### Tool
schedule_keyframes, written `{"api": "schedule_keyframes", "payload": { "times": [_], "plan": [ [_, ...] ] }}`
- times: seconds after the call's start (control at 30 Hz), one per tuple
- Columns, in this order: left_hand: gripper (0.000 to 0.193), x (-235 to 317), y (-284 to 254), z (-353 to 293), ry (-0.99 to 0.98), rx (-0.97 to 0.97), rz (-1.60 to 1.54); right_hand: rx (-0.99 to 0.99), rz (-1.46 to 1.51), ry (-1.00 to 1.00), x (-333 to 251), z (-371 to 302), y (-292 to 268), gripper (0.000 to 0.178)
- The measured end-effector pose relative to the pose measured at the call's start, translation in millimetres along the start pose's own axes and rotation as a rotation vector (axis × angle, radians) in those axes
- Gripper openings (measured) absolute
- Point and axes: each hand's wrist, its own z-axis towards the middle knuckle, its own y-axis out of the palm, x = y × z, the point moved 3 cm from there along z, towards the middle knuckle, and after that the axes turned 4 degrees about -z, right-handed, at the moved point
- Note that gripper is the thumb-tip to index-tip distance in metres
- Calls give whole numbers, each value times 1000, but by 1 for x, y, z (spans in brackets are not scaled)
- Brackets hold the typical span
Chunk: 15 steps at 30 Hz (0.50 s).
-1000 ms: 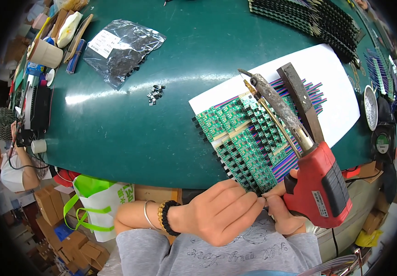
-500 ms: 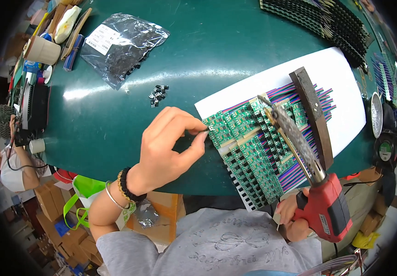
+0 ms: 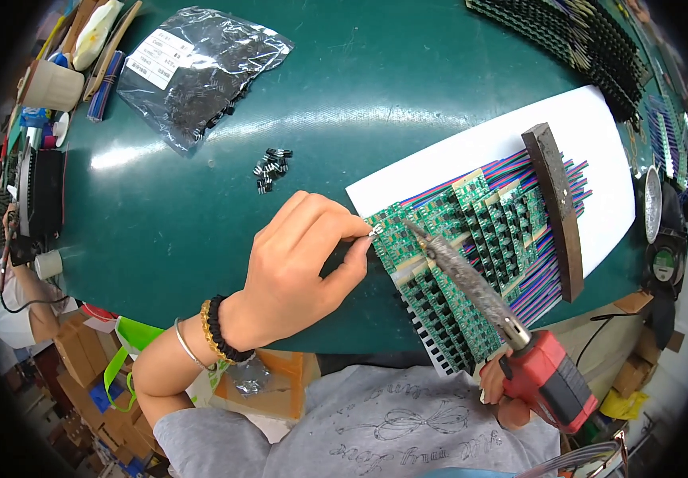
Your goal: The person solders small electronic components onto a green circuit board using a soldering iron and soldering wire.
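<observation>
Between thumb and forefinger my left hand (image 3: 300, 267) pinches a small pin connector (image 3: 376, 231), its pale metal pins showing at the left edge of the green circuit boards (image 3: 392, 243). My right hand (image 3: 503, 390) is closed around a red and black soldering gun (image 3: 547, 378); fingers are partly hidden behind it. The gun's long tip slants up and left over the boards, ending a little right of the held connector. Rows of black connectors line several boards. Coloured ribbon wires (image 3: 535, 295) run from the boards beneath a dark bar (image 3: 555, 211), all on a white sheet (image 3: 611, 191).
Loose connectors (image 3: 272, 169) lie in a small pile left of the sheet. Behind them is a clear bag (image 3: 201, 76) of black parts. Stacked finished-looking strips (image 3: 575, 48) sit far right, with a metal bowl (image 3: 653, 207) nearby. Another person (image 3: 29, 295) works at the far left.
The soldering gun's tip has swung down and left, nearer the left hand. The pinched connector now shows at the board edge. The whole view has shifted slightly.
</observation>
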Motion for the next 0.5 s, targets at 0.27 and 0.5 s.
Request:
{"api": "schedule_keyframes", "payload": {
  "times": [0.27, 0.5],
  "plan": [
    [15, -5, -2, 1, -102, -37, -128, -91, 35, 81, 3, -2, 2, 56],
    [13, -3, -3, 4, -109, -29, -144, -75, 40, 99, 0, 0, 6, 50]
  ]
}}
